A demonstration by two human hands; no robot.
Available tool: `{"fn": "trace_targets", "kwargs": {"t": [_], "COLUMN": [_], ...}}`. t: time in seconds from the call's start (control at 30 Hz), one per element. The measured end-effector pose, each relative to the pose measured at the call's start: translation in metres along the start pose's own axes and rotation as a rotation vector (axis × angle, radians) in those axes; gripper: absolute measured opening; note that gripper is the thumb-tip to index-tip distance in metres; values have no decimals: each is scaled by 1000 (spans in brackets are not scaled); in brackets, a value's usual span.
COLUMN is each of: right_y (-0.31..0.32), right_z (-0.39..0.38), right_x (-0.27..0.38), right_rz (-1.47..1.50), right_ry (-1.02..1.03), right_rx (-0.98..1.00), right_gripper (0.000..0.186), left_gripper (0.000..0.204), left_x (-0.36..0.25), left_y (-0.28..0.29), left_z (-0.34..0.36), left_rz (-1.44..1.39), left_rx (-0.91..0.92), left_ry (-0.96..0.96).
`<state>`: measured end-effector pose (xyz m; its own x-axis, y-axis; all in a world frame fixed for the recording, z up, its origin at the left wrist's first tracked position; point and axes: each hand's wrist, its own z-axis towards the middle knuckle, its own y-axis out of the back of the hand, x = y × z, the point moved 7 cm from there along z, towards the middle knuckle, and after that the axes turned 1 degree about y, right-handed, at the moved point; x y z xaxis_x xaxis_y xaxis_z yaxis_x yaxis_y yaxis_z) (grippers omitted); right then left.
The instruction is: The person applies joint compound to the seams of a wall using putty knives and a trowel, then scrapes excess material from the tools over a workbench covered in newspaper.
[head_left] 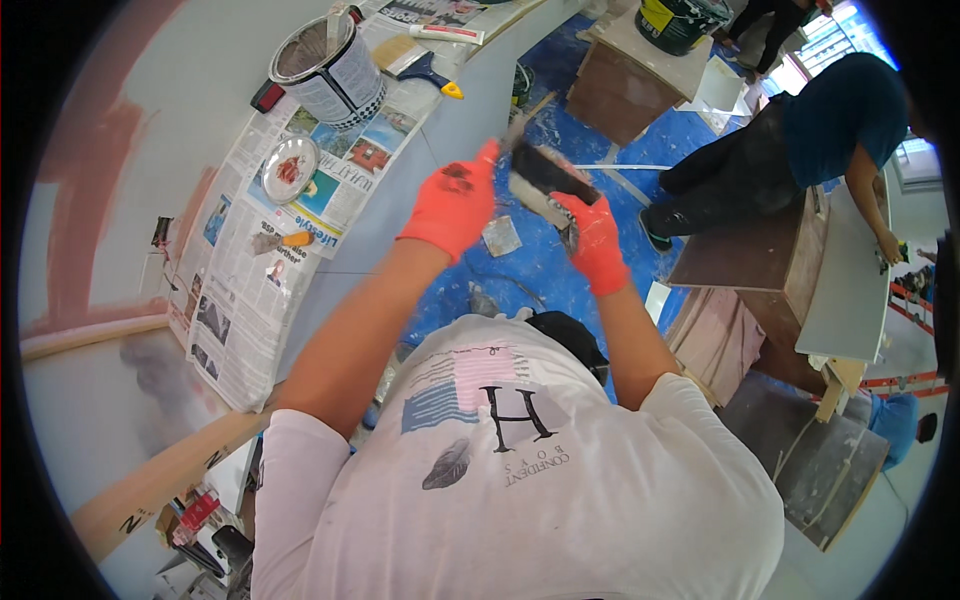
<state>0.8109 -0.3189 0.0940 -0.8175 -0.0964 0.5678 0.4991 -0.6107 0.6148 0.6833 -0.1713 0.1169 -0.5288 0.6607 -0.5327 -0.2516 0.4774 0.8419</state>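
My left hand, in an orange glove with a dark smudge on its back, is closed around a tool with a thin grey blade, blurred by motion. Its handle is hidden in the glove. Close by on the right, my gloved right hand grips a dark, rectangular block-like tool with pale, whitish sides. The blade stands beside the block's upper left end; I cannot tell whether they touch. Both hands are raised over the blue floor sheet, right of the newspaper-covered counter.
On the newspaper stand an open paint can, a wide paintbrush, a white tube, a stained round lid and a small scraper. At right a co-worker leans over a board. A dark bucket sits on a cabinet.
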Motion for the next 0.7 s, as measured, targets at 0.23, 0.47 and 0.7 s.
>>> {"fn": "trace_targets", "kwargs": {"t": [0.23, 0.47, 0.7], "right_y": [-2, -6, -59], "right_z": [-13, -23, 2], "right_x": [-33, -16, 30], "right_rz": [-92, 194, 1506], "right_ry": [-95, -192, -679], "right_rx": [-12, 83, -4], "right_gripper": [39, 41, 68], "left_gripper": [59, 54, 60], "left_x": [8, 31, 7], "left_y": [-20, -3, -24], "left_z": [-5, -3, -30], "left_rz": [12, -69, -340], "left_rx": [47, -157, -105], "left_ry": [2, 65, 236]}}
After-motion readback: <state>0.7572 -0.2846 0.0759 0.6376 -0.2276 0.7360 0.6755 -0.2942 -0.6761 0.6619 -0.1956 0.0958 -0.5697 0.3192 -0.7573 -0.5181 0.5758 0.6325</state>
